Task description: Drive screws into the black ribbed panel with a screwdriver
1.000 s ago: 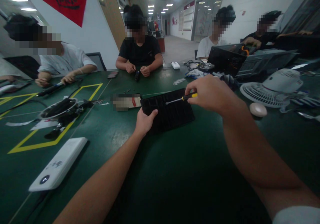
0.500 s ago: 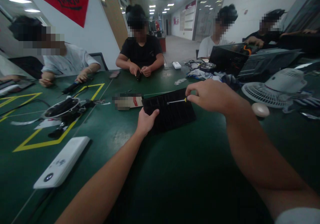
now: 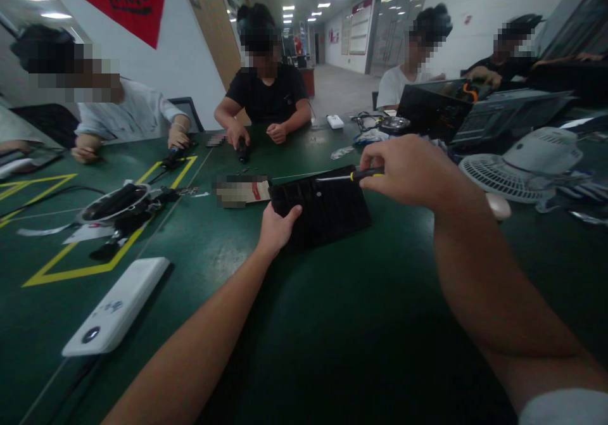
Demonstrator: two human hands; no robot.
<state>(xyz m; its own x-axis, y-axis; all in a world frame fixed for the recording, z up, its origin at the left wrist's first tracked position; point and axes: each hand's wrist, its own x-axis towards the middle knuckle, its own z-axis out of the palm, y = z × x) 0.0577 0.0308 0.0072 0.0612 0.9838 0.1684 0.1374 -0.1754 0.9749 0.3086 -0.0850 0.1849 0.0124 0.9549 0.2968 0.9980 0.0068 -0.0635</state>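
A flat black ribbed panel (image 3: 332, 213), of a kind I cannot make out, is tilted up above the green table. My left hand (image 3: 279, 225) grips its left end, thumb over the front face. In my right hand (image 3: 403, 170) is a screwdriver (image 3: 354, 176) with a black and yellow handle and a thin metal shaft. The shaft points left along the panel's upper part; whether its tip touches is unclear. A small pale round spot (image 3: 318, 194) shows on the panel just below the shaft. Behind the panel's left end lies a beige and red card-like piece (image 3: 254, 190).
A white power bank (image 3: 116, 308) lies on the green table (image 3: 380, 323) at left, near a cluttered round tray (image 3: 114, 203) and yellow tape. At right are a white fan (image 3: 527, 162) and a pale mouse (image 3: 498, 206). Several people sit across the table.
My right hand and the screwdriver have shifted up, exposing more of the handle and the pale spot. My left hand stays on the panel. The person opposite has moved a dark object leftward.
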